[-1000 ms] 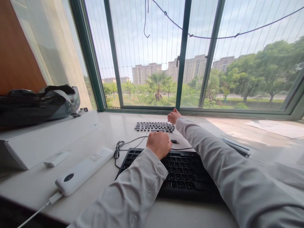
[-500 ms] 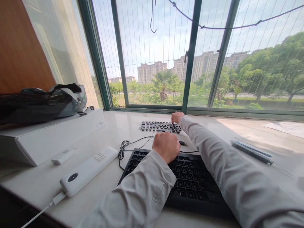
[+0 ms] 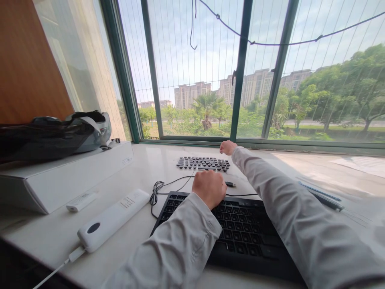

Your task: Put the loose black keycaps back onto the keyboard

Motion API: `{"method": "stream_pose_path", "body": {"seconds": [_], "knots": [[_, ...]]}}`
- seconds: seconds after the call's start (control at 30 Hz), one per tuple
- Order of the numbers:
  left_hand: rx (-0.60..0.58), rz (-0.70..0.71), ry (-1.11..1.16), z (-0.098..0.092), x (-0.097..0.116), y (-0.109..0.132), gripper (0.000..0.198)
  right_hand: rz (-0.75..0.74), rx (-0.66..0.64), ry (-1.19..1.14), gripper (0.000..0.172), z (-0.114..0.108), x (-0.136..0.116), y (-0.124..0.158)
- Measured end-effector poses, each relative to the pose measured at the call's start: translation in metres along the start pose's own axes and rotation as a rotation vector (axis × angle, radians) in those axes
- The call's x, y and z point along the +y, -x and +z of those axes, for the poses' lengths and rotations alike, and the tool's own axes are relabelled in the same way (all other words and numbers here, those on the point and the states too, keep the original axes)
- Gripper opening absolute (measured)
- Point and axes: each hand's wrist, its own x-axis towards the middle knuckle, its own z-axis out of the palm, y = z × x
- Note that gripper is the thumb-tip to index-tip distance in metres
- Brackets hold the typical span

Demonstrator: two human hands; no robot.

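A black keyboard base (image 3: 240,226) with its key sockets bare lies in front of me, partly covered by my forearms. My left hand (image 3: 209,188) is curled closed over its upper edge; the fingertips are hidden, so whatever they hold cannot be made out. Farther back, loose black keycaps (image 3: 203,163) lie in keyboard-like rows on the white countertop. Just beyond their right end, my right hand (image 3: 228,147) is pinched, with a small dark keycap (image 3: 221,152) at its fingertips. The keyboard's cable (image 3: 156,190) lies coiled at the left, and its USB plug (image 3: 230,184) rests behind the base.
On the left are a white power bank (image 3: 112,220) with a plugged-in cable, a small white stick (image 3: 80,201), and a white box (image 3: 75,172) bearing a dark bag (image 3: 60,134). Slender tools (image 3: 327,198) and paper (image 3: 363,164) lie at right. A window (image 3: 195,138) closes the back.
My right hand has shifted slightly to the right and away from the keycap rows, uncovering their right end. My left hand stays closed over the keyboard base. The camera view has tilted slightly.
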Motion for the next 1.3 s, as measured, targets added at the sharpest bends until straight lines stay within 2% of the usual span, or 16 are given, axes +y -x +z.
{"method": "stream_pose_path", "body": {"seconds": [0.13,0.2,0.3,0.43,0.53,0.67,0.8,0.93,1.3], "knots": [[0.011,0.0,0.009,0.0,-0.002,-0.001,0.034,-0.05,0.045,-0.1,0.025,-0.009,0.008,0.029],[0.003,-0.002,0.011,0.0,-0.003,-0.002,0.035,-0.094,0.073,-0.159,0.02,-0.012,0.01,0.053],[-0.017,-0.012,0.015,-0.001,-0.005,-0.003,0.036,-0.162,0.098,-0.244,0.023,-0.014,0.013,0.095],[-0.041,-0.003,0.014,-0.004,-0.006,-0.004,0.036,-0.27,0.047,-0.345,0.028,-0.011,0.011,0.147],[-0.051,0.006,0.016,-0.003,-0.007,-0.004,0.038,-0.332,-0.011,-0.491,0.035,-0.006,0.007,0.172],[-0.062,-0.004,-0.004,-0.001,-0.01,-0.006,0.041,-0.411,-0.133,-0.684,0.044,-0.005,-0.002,0.188],[-0.071,-0.011,-0.034,0.0,-0.013,-0.007,0.042,-0.494,-0.298,-0.676,0.047,-0.012,-0.011,0.199],[-0.079,-0.021,-0.04,0.0,-0.014,-0.007,0.042,-0.51,-0.396,-0.62,0.047,-0.019,-0.016,0.207],[-0.106,-0.017,-0.049,-0.002,-0.011,-0.005,0.044,-0.463,-0.412,-0.469,0.046,-0.026,-0.025,0.214]]}}
